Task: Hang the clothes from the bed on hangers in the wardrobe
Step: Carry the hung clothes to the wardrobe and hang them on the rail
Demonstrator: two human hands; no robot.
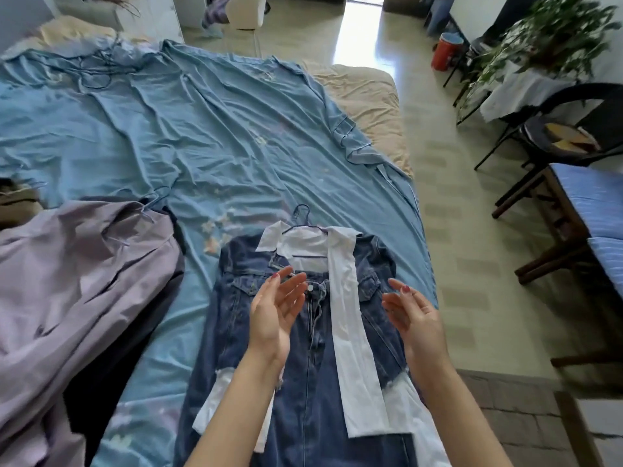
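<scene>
Two hands, left hand (274,311) and right hand (416,318), both released, above one denim jacket (313,382); one hanger (303,220) inside.

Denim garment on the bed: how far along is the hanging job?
Done: the denim garment with white collar looks already on a hanger, lying flat on the bed. In hand: nothing; the left hand and right hand hover open above it. Left: carrying it to the wardrobe, which is out of view, plus the lilac garment and loose hangers.
</scene>
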